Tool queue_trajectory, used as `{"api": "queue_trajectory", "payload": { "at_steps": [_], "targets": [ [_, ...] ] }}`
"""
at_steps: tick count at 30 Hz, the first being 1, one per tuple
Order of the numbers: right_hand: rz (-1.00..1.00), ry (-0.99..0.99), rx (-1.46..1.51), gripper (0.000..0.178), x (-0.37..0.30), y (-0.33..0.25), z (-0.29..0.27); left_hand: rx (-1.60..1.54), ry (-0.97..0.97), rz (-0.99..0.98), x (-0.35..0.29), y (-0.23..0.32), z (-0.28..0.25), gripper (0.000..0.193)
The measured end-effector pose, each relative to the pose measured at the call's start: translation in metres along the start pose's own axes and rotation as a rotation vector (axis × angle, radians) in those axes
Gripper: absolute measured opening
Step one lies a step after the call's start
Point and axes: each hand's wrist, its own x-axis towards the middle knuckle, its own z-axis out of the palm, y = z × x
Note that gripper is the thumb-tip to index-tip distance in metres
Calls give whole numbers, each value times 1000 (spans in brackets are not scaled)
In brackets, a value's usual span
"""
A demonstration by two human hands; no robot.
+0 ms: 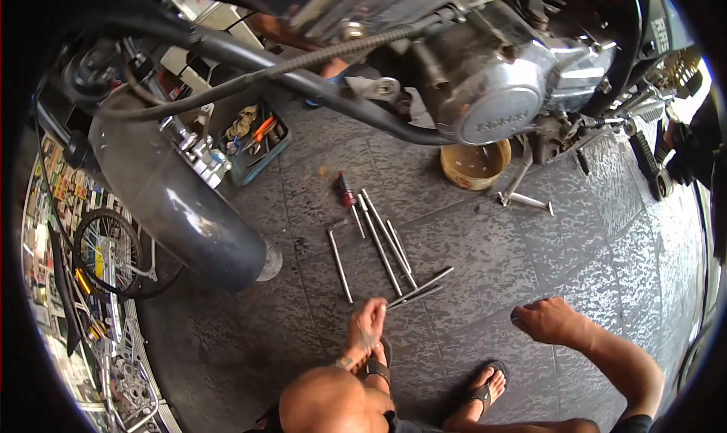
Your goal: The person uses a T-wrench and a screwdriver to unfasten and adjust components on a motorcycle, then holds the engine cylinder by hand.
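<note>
My left hand [367, 323] is low over the floor, its fingers curled, close to the near ends of two crossed metal rods [424, 285]. Whether it touches them or holds anything is hidden. My right hand [549, 321] is raised off to the right, closed, with a small dark spot at its fingertips that I cannot make out. Several long-shafted steel wrenches [379, 240] lie on the tiles ahead of my left hand. Beside them are an L-shaped wrench [340, 265] and a screwdriver [347, 190] with a red and black handle.
A motorcycle engine [496, 92] and frame tube [303, 88] hang overhead. Under the engine stands a yellowish bowl [475, 166], beside a metal stand [522, 190]. The front fender [170, 194] fills the left; a tool tray [257, 156] is behind it. My sandalled foot [491, 387] is near.
</note>
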Motion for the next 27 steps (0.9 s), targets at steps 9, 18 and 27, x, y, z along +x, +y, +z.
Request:
{"api": "queue_trajectory", "payload": {
  "at_steps": [9,18,27],
  "targets": [
    [135,193,-39,15,113,-15,19,137,-65,-79,44,11,26,23],
    [376,474,258,14,127,4,75,-43,306,-272,24,-76,-67,20],
    [431,475,401,19,149,-39,116,237,-77,-208,85,-27,9,38]
  ]
}}
